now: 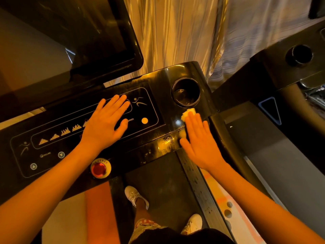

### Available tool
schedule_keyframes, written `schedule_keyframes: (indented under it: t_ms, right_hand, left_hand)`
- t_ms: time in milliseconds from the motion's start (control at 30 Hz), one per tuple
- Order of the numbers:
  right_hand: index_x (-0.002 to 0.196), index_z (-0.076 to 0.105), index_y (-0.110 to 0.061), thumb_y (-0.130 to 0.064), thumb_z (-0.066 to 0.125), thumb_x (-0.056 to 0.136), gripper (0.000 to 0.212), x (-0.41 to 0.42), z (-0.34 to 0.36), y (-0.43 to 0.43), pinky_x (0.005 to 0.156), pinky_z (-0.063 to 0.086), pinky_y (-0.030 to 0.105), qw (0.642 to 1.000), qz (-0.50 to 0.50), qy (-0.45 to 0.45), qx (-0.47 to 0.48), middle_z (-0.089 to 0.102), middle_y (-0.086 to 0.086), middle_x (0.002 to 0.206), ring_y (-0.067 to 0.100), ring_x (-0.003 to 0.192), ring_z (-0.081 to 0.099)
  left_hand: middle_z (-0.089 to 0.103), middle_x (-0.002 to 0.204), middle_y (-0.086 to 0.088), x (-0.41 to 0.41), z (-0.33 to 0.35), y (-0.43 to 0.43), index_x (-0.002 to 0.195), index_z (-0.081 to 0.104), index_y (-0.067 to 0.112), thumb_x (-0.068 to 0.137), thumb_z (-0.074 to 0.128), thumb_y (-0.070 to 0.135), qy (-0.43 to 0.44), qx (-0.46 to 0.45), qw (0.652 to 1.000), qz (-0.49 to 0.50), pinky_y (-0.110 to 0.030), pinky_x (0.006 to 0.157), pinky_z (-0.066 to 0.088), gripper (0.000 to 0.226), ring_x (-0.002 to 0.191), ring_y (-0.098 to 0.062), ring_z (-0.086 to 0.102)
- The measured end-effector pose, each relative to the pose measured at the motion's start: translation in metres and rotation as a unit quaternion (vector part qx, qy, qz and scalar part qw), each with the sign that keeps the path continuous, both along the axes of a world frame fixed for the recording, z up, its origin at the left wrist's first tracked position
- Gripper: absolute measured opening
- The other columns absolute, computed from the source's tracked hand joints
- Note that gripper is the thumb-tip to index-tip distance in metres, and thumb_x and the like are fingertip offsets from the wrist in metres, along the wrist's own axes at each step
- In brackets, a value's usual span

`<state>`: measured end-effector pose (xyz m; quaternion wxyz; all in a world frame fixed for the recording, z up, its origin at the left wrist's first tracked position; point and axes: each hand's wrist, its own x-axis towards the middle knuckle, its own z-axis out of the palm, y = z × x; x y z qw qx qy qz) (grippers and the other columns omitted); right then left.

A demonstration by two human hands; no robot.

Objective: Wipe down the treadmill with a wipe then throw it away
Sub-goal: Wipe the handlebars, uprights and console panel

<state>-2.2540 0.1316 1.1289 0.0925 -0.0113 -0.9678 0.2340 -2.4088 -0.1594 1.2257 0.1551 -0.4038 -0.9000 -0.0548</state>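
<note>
Here is the person standing on the treadmill's belt point(158, 182), white shoes point(136, 196) planted, both bare arms reaching forward to the console point(154, 80).

The right hand point(200, 143) is flat at the console's right end, fingers straight and close together, palm down on the wipe point(189, 113). It is pressing, not clutching. Only a pale crumpled bit of the wipe pokes out past the fingertips, with another scrap by the thumb. The wipe lies on the glossy black surface just in front of the round cup holder point(186, 93), near the console's right edge. Wet smears catch the light along the front edge beside that hand, and droplets speckle the side rail point(198, 182) below it.

The left hand point(105, 122) lies open on the middle of the control panel, fingers spread and straight, grasping nothing (the palm covers part of the row of little bar-graph icons). The red emergency button point(100, 169) sits at the console's front edge, just right of the left forearm.

A dark screen point(70, 41) rises from the console's far left, and a pale curtain point(175, 32) hangs behind. A second treadmill point(281, 76) stands off the right side.
</note>
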Motion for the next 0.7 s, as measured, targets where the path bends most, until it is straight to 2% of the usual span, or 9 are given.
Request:
schedule_keyframes:
  t_ms: [100,233,300,367,467,533,600,633,700]
  right_hand:
    - [0.165,0.0,-0.014,-0.051,0.03,0.108,0.074,-0.002,0.001,-0.005,0.129,-0.001,0.048,0.994,-0.084,-0.013,-0.063,-0.004,0.008,0.173,0.025,0.159,-0.009]
    - [0.164,-0.008,-0.016,-0.057,0.023,0.106,0.078,0.007,0.003,-0.03,0.125,-0.014,0.036,0.998,-0.023,-0.011,-0.06,-0.019,0.003,0.17,0.02,0.156,-0.022]
    - [0.165,0.005,-0.015,-0.053,0.028,0.107,0.073,0.002,0.001,-0.013,0.129,0.001,0.048,0.999,-0.016,-0.009,-0.032,0.001,0.007,0.173,0.027,0.158,0.002]
    - [0.16,0.019,-0.015,-0.053,0.027,0.107,0.066,-0.012,0.003,0.009,0.121,0.026,0.059,0.996,-0.073,-0.017,-0.045,0.025,0.012,0.162,0.034,0.148,0.029]
    - [0.16,0.019,-0.015,-0.052,0.029,0.108,0.065,-0.019,0.009,0.012,0.118,0.031,0.059,0.991,-0.11,-0.021,-0.076,0.027,0.013,0.16,0.035,0.146,0.03]
    - [0.163,0.013,-0.02,-0.049,0.034,0.109,0.064,-0.009,0.009,-0.003,0.125,0.021,0.056,0.997,-0.055,-0.004,-0.054,0.016,0.01,0.168,0.036,0.153,0.018]
    - [0.165,-0.003,-0.025,-0.048,0.032,0.11,0.069,0.002,0.006,-0.009,0.128,-0.004,0.042,0.999,0.001,0.001,-0.049,-0.007,0.001,0.172,0.025,0.159,-0.008]
    - [0.165,-0.004,-0.025,-0.048,0.03,0.11,0.069,0.001,0.005,-0.004,0.128,-0.005,0.042,0.999,0.008,0.001,-0.037,-0.008,0.001,0.172,0.024,0.159,-0.009]
    - [0.164,0.011,-0.019,-0.045,0.03,0.11,0.063,-0.009,0.002,0.01,0.125,0.02,0.056,0.999,-0.023,0.0,-0.032,0.014,0.009,0.169,0.034,0.153,0.018]
  left_hand:
    - [0.035,0.163,-0.008,-0.001,-0.001,-0.002,0.154,0.043,0.011,0.103,0.041,0.041,0.006,-0.007,1.0,0.0,-0.049,0.125,0.019,0.058,0.152,-0.025,0.029]
    - [0.033,0.163,-0.008,-0.003,-0.002,-0.001,0.154,0.043,0.012,0.104,0.04,0.043,0.008,-0.021,1.0,-0.002,-0.051,0.125,0.019,0.059,0.153,-0.026,0.027]
    - [0.033,0.164,-0.008,-0.003,-0.002,-0.001,0.154,0.043,0.012,0.104,0.04,0.043,0.009,-0.018,1.0,-0.002,-0.051,0.124,0.019,0.059,0.153,-0.026,0.027]
    - [0.034,0.163,-0.008,-0.002,-0.002,-0.002,0.154,0.043,0.011,0.104,0.04,0.042,0.011,-0.016,1.0,-0.001,-0.05,0.124,0.019,0.059,0.153,-0.026,0.027]
    - [0.034,0.163,-0.008,-0.002,-0.002,-0.001,0.154,0.043,0.011,0.104,0.041,0.041,0.011,-0.012,1.0,0.001,-0.05,0.124,0.018,0.058,0.153,-0.026,0.027]
    - [0.034,0.163,-0.008,-0.002,-0.002,0.0,0.154,0.043,0.011,0.104,0.041,0.041,0.009,-0.01,1.0,0.001,-0.049,0.125,0.017,0.058,0.153,-0.025,0.027]
    - [0.035,0.163,-0.009,-0.002,-0.002,0.0,0.153,0.044,0.011,0.104,0.041,0.041,0.009,-0.007,1.0,0.0,-0.048,0.125,0.017,0.058,0.153,-0.025,0.028]
    - [0.035,0.163,-0.009,-0.001,-0.003,0.0,0.153,0.044,0.011,0.104,0.042,0.041,0.009,-0.007,1.0,0.0,-0.048,0.125,0.017,0.058,0.153,-0.025,0.028]
    - [0.036,0.162,-0.009,-0.001,-0.003,-0.001,0.153,0.045,0.011,0.104,0.042,0.04,0.012,-0.006,1.0,-0.001,-0.048,0.125,0.017,0.057,0.153,-0.026,0.028]
